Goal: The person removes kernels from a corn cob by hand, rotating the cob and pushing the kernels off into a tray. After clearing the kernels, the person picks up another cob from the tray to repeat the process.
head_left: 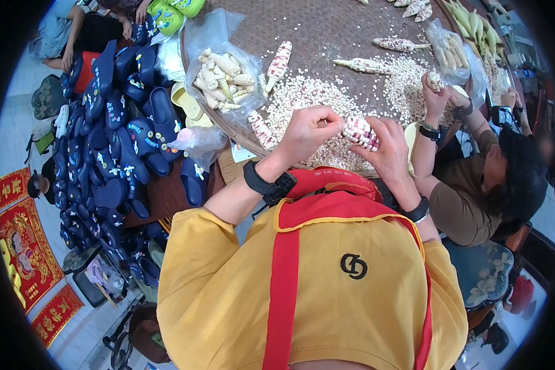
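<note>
A short corn cob with white and dark red kernels (359, 133) is held over the near edge of the round woven tray (327, 31). My right hand (385, 148) grips one end of it, thumb and fingers wrapped around. At the cob's other end, my left hand (311, 131) is closed in a pinch, its fingertips touching or very close to the kernels; whether they hold a kernel is too small to tell. Below and behind both hands lies a heap of loose kernels (302, 95). Another red and white cob (262, 131) rests left of my left hand.
Left of the tray stand many blue clogs (139, 139). A plastic bag of cobs (228, 77) sits on the tray's left side. More cobs (364, 65) lie farther back. At the right, a person (468, 197) holds a cob over the tray.
</note>
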{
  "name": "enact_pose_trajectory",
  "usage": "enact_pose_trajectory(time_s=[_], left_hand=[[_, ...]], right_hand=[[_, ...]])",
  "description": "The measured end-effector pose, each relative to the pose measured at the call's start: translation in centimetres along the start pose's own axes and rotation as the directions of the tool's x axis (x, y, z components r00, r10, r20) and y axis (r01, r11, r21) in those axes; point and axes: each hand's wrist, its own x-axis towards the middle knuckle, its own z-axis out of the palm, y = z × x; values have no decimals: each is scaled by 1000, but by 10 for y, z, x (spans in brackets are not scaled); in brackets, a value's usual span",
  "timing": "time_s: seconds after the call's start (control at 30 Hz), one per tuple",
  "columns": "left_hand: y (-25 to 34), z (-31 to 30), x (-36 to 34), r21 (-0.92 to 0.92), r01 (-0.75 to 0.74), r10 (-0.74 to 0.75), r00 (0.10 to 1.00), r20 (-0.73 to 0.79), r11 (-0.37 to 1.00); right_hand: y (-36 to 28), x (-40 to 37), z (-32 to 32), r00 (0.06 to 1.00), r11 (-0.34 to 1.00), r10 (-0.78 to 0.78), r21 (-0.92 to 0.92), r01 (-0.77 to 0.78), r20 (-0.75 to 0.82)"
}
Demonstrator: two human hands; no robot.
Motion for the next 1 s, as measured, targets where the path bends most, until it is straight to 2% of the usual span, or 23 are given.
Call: enact_pose_trajectory(time_s=[0.13, 0.23, 0.3, 0.4, 0.53, 0.63, 0.7, 0.8, 0.93, 1.0], left_hand=[[-4, -2, 1, 3, 29, -29, 999, 13, 1000], [-9, -3, 2, -66, 58, -54, 997, 49, 996], [-10, -1, 3, -160, -5, 7, 1000, 13, 987], [-13, -1, 3, -255, 24, -22, 1000, 13, 967], [-15, 0, 4, -293, -2, -7, 1000, -27, 956], [-9, 0, 4, -266, 41, -53, 998, -38, 963], [-10, 2, 4, -72, 5, -6, 1000, -18, 997], [-6, 2, 4, -29, 51, -52, 998, -31, 998], [-7, 2, 5, -15, 40, -40, 999, -20, 999], [-12, 3, 6, 88, -107, 111, 993, -41, 990]], right_hand=[[1, 1, 0, 1000, 1000, 1, 21, -1, 5], [2, 1, 0, 1000, 999, 20, 39, -20, 9], [3, 2, 2, 1000, 999, 24, 44, -24, 2], [2, 4, 2, 999, 998, 31, 63, -30, -12], [2, 5, 2, 999, 999, 6, 51, -5, -33], [5, 4, 5, 998, 1000, -25, 10, 26, -57], [4, 4, 5, 997, 999, -42, -26, 40, -66], [2, 5, 1, 995, 994, -70, -89, 64, -66], [-1, 4, -2, 994, 983, -92, -166, 81, -61], [-2, 5, -5, 995, 974, -93, -211, 81, -48]])
